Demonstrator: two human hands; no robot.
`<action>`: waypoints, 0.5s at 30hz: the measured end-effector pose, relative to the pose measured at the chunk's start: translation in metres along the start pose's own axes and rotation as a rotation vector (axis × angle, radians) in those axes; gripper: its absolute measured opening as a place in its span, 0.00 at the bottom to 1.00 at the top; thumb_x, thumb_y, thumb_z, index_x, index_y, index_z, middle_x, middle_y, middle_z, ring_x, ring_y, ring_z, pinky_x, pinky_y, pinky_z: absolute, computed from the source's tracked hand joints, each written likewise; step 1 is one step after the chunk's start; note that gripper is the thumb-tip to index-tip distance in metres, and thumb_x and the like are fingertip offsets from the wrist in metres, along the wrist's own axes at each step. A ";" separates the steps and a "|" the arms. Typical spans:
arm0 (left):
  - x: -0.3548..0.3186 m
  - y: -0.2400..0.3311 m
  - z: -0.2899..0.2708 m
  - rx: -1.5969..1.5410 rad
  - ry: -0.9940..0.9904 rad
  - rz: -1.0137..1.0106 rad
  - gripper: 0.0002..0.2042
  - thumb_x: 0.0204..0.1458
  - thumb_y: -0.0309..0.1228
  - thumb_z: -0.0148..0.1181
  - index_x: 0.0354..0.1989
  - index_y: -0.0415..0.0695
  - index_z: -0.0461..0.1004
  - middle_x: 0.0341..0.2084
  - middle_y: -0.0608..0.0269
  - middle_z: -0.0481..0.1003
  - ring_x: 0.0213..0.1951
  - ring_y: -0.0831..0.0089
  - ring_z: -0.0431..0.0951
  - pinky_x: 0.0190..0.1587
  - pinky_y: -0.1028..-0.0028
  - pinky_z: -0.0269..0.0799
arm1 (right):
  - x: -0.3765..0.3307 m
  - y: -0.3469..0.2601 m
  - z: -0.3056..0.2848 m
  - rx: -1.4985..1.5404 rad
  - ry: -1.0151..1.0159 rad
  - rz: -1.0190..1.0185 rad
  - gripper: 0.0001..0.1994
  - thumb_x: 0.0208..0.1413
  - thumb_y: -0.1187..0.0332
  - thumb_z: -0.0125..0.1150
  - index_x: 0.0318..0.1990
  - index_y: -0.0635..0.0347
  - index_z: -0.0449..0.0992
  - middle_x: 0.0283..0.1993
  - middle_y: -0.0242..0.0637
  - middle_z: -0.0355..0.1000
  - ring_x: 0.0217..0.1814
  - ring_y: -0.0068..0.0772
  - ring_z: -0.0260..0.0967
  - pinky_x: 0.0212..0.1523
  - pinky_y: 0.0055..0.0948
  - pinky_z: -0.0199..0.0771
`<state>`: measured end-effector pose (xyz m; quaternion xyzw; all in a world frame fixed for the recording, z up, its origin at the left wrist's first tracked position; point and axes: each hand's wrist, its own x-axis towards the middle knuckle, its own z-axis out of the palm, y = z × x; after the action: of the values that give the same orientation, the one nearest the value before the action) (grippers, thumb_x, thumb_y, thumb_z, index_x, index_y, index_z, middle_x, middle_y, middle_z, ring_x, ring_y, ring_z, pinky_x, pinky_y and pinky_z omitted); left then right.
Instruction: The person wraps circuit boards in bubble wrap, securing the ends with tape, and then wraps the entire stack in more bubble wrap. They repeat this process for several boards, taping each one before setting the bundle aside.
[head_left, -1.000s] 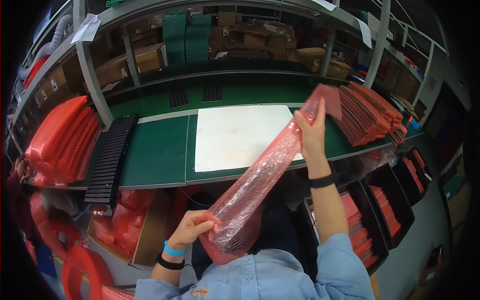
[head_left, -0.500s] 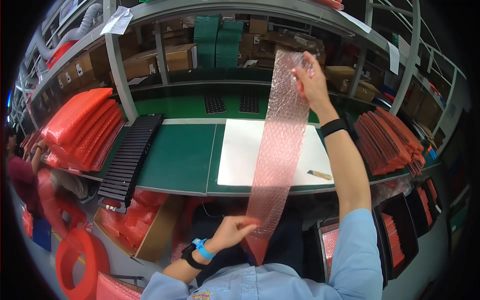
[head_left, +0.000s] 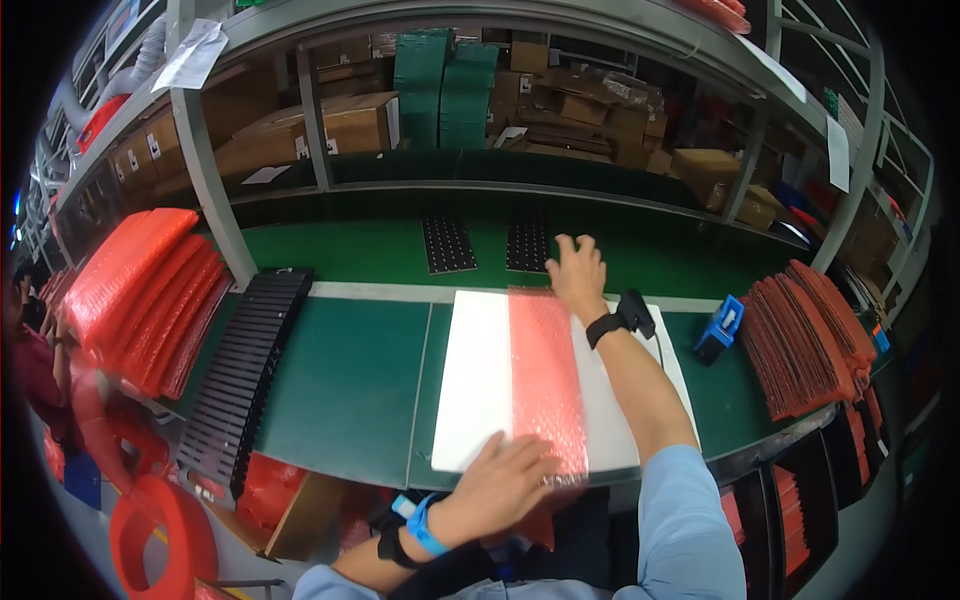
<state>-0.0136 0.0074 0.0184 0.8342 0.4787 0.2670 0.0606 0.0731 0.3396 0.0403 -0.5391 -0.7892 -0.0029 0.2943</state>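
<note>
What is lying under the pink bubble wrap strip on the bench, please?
The pink bubble wrap strip lies flat on a white board, which rests on the green bench. The left hand presses its near end, the right hand its far end. Whatever lies beneath the hands is hidden.

**Two hands, flat and far apart**

The left hand [head_left: 505,480] lies flat and close to the body, fingers spread. The right arm stretches far forward. The right hand [head_left: 577,280] is flat too, palm down, fingers open.
</note>
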 end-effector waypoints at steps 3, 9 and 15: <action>-0.003 -0.007 0.003 -0.001 0.032 -0.008 0.15 0.54 0.35 0.59 0.48 0.44 0.74 0.51 0.56 0.72 0.57 0.60 0.69 0.58 0.58 0.61 | 0.041 0.002 0.036 -0.015 0.046 0.077 0.24 0.54 0.61 0.64 0.58 0.54 0.69 0.58 0.53 0.64 0.59 0.60 0.66 0.56 0.49 0.70; -0.006 -0.002 0.007 -0.009 0.206 -0.024 0.12 0.56 0.33 0.58 0.46 0.43 0.73 0.51 0.51 0.72 0.50 0.48 0.73 0.46 0.61 0.72 | 0.087 -0.013 0.104 -0.182 -0.115 0.360 0.36 0.43 0.47 0.69 0.62 0.48 0.71 0.65 0.55 0.62 0.63 0.63 0.61 0.64 0.51 0.61; -0.008 -0.003 0.000 0.013 0.165 -0.042 0.12 0.51 0.35 0.60 0.41 0.43 0.75 0.42 0.60 0.73 0.49 0.64 0.72 0.52 0.62 0.64 | 0.091 -0.007 0.039 -0.035 -0.126 0.291 0.33 0.40 0.46 0.68 0.56 0.47 0.78 0.59 0.58 0.68 0.66 0.63 0.59 0.67 0.50 0.57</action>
<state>-0.0188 0.0020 0.0139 0.7995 0.5014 0.3302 0.0212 0.0264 0.4263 0.0530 -0.6519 -0.7195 0.0600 0.2319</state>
